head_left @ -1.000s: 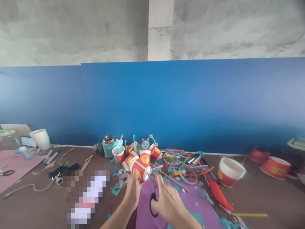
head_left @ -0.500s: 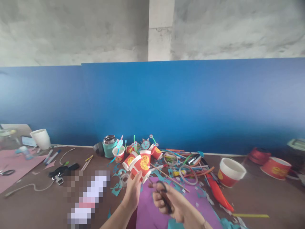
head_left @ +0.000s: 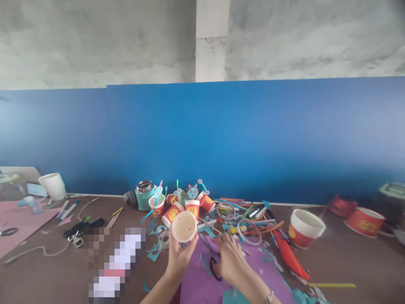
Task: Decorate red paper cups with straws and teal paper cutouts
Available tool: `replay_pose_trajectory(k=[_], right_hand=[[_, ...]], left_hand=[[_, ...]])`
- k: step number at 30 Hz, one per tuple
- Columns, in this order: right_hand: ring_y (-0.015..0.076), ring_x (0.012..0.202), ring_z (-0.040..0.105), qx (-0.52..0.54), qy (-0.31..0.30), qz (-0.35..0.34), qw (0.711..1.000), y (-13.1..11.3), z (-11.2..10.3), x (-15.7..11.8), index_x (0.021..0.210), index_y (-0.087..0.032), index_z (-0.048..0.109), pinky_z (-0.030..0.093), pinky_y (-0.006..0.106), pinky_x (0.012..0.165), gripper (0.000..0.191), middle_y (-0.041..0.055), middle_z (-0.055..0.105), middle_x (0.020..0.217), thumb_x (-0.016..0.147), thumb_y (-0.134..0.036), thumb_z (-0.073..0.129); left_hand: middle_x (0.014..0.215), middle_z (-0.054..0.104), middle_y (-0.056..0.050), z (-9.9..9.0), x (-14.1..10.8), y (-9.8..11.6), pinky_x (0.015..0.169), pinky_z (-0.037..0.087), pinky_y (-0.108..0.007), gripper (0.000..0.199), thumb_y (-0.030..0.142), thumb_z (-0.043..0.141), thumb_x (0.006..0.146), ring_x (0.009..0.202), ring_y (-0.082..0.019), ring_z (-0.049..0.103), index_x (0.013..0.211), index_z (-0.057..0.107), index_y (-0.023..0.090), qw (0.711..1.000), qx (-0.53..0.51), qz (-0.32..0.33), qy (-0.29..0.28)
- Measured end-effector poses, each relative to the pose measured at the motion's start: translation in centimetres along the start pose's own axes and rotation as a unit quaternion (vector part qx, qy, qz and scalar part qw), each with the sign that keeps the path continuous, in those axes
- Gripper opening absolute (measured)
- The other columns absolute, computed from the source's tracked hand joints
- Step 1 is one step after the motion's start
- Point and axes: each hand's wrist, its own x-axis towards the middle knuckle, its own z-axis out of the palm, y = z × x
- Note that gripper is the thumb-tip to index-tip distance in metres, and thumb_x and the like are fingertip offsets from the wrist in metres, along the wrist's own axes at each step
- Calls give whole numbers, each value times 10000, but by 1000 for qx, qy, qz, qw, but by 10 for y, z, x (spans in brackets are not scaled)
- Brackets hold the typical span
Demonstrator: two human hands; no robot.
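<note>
My left hand is wrapped round a red and white paper cup, its pale round face turned towards me. Two small dark spots show on that face. Over the purple paper, my right hand reaches forward with its fingers loosely stretched out. Black-handled scissors lie by its thumb, low against the paper; whether the thumb still touches the handle is unclear. Behind the held cup stand or lie several red paper cups, some with blue paper faces and straws attached.
Markers, straws and tape rolls clutter the table right of the cups. A teal flask stands at the back left. Further right are a red pouch-like item and a larger paper tub. Blue paper scraps lie about.
The cup in my left hand has turned from side-on so its pale round face points at me. My right hand has lowered the scissors to the purple paper and its fingers have loosened.
</note>
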Motion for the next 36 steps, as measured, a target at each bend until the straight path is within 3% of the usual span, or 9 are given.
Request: replay_pose_trajectory(k=[4,6,10,13,18,21,25,29,36], right_hand=[[242,850,607,44,-61,-22,997,4,5,2,1048,-167,624,409,291,726,417,61,682,889,633,-190,587],[221,817,618,47,-46,-11,998,9,2,7,1038,-178,631,406,273,702,352,47,694,839,698,-168,539],[217,968,608,-34,48,38,998,19,-5,19,1087,-150,621,397,257,760,362,123,665,1053,804,-75,410],[215,980,607,-82,42,64,994,24,-3,23,1065,-142,624,395,256,734,398,142,631,1135,753,-7,417],[223,827,626,-81,29,53,995,27,-6,24,861,-156,623,370,262,639,272,101,685,889,703,-19,450],[181,637,576,4,91,32,995,23,-23,21,715,-187,543,340,247,557,111,30,625,656,746,-101,479],[149,531,519,290,271,-28,917,1,-53,3,816,-211,497,400,240,512,224,-7,561,623,922,-378,391],[149,621,589,416,331,-109,840,-25,-63,-19,877,-209,535,481,238,556,244,54,634,812,941,-397,393],[180,800,658,285,230,-216,905,-30,-35,-19,976,-197,596,528,255,704,155,78,683,924,908,-259,472]], left_hand=[[1175,605,-122,-3,-5,-3,1020,368,-367,644,158,865,494,1200,-330,490,1068,577,214,994,76,61,-56],[1189,592,-127,-7,-4,-7,1010,379,-393,627,185,839,547,1169,-328,515,1108,560,201,985,112,105,-84],[1223,556,-137,-13,-3,-21,990,394,-461,596,219,734,679,1171,-319,510,1211,469,188,951,202,199,-123],[1212,556,-143,-15,-3,-26,970,413,-457,588,216,685,730,1169,-312,513,1256,425,196,937,248,208,-132],[1228,547,-137,-14,-3,-22,953,433,-428,592,197,664,735,1130,-292,542,1272,417,206,929,256,223,-146],[1232,542,-124,-12,-3,-21,955,429,-418,625,160,658,709,1138,-290,532,1279,408,214,926,258,234,-143],[1259,514,-112,-9,-4,-20,986,401,-405,673,89,610,705,1168,-272,509,1311,355,227,928,248,210,-184],[1257,500,-112,-6,-8,-17,1003,382,-406,653,48,580,705,1169,-266,504,1292,353,219,923,242,194,-229],[1268,490,-127,-6,-13,-15,992,399,-420,620,95,602,749,1169,-278,506,1297,339,215,914,236,204,-259]])
